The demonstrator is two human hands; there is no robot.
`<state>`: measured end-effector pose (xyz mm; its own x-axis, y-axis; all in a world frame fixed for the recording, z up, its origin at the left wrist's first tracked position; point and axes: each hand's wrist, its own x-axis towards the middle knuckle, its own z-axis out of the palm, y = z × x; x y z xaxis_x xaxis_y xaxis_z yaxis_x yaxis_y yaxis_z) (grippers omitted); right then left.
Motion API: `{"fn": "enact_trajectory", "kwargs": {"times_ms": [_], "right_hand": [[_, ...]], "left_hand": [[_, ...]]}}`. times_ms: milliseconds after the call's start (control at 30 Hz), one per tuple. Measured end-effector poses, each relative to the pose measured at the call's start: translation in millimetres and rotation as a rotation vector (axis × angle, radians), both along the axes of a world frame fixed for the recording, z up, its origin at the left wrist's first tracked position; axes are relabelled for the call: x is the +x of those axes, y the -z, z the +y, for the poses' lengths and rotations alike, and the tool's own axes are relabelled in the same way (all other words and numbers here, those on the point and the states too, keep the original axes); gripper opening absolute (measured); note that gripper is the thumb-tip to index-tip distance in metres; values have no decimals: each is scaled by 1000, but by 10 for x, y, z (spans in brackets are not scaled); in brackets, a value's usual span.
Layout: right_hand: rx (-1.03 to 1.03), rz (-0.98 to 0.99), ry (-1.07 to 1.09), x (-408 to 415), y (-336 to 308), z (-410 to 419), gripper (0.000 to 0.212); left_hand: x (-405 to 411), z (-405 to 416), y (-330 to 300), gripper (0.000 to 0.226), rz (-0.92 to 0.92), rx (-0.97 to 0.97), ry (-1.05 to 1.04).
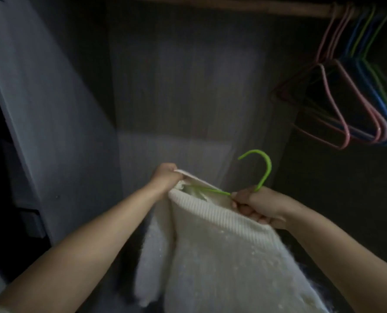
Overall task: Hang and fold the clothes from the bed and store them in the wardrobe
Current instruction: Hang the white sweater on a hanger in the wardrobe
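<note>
A white knitted sweater (221, 251) with a ribbed edge hangs between my hands in front of the open wardrobe. A green hanger (263, 170) is partly inside it, its hook pointing up and one arm running into the opening. My left hand (165, 177) grips the sweater's edge at the upper left. My right hand (255, 205) holds the hanger at the base of its hook together with the ribbed edge. The sweater's lower part drops out of view.
Several empty hangers (357, 98), pink, blue and green, hang bunched on the wooden rail (278, 7) at the upper right. The wardrobe's grey back wall (188, 86) and left side panel (41, 109) enclose a dim space. A dark gap lies at the far left.
</note>
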<state>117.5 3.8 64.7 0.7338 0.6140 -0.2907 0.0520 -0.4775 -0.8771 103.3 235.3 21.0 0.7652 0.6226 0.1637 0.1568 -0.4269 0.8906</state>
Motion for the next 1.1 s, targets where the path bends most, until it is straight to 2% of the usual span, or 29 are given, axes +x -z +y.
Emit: {"fn": "enact_trajectory", "kwargs": {"times_ms": [33,133,167,233,300,367,433,533,567,667,733,800,867,933,1000,1100], "right_hand": [[8,-46,13,32,-19,11,38],[-191,-217,19,-11,42,314,40],[-187,-158,7,-35,60,434,38],[-12,49,-7,-6,-49,589,34],[205,267,-35,88,-321,724,33],[387,460,-48,156,-646,900,28],[485,526,-11,203,-903,1195,27],[544,460,16,181,-1166,1711,30],[585,440,35,172,-1210,1874,33],[613,308,34,104,-1305,2460,41],[548,146,16,-20,-1371,2780,36],[538,44,-15,-123,-1508,3088,29],[549,-79,-53,-160,-1688,3323,3],[534,-299,-59,-179,-1927,3519,16],[486,-548,-69,-248,-2171,3625,19],[372,-806,-99,-336,-2473,3833,27]], "left_hand": [[-15,47,-43,35,-37,-57,-15],[-25,-112,-256,28,-81,-80,24],[-32,-164,-290,27,-60,-70,43],[-106,-121,-334,24,-3,-168,126],[-274,69,-400,14,-52,-469,294],[-444,186,-525,20,-195,-630,366],[-579,177,-654,25,-267,-580,348],[-814,65,-709,21,-229,-403,307],[-913,15,-717,25,-214,-380,330],[-1094,26,-782,65,-187,-359,391],[-1104,93,-909,79,-192,-341,356],[-1151,329,-1146,86,-279,-311,234],[-1228,623,-1421,79,-349,-182,119],[-1288,944,-1680,63,-376,-43,17],[-1290,1158,-1902,48,-413,10,-43],[-1151,1452,-2190,42,-452,86,-143]]}}
